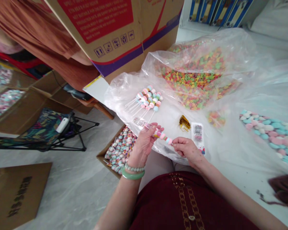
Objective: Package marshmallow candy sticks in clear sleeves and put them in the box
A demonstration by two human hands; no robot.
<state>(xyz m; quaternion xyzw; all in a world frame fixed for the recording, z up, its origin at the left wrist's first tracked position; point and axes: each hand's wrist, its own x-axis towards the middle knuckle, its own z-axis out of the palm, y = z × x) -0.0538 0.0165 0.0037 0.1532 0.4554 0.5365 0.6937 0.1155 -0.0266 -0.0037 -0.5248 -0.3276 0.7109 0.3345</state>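
Note:
Between my hands is a marshmallow skewer point(163, 136) in pink, white, blue and green, with a printed clear wrapper around its left part. My left hand point(146, 138) is closed around the wrapped part, thumb on top. The fingertips of my right hand point(185, 149) pinch together at the skewer's right end; exactly what they grip there is hard to make out. Beyond my hands, several bare marshmallow skewers point(150, 98) lie in a pile, white sticks to the left. A bundle of gold twist ties point(184, 123) and a stack of printed wrappers point(198, 134) lie nearby.
Clear plastic sheeting holds colourful candy rings point(194, 80) and loose marshmallows point(271, 131). Below the table edge stands a carton point(102, 158) of wrapped skewers. A large carton point(120, 41) stands behind, a folding stool point(48, 127) at left. Another person's brown clothing point(48, 41) shows upper left.

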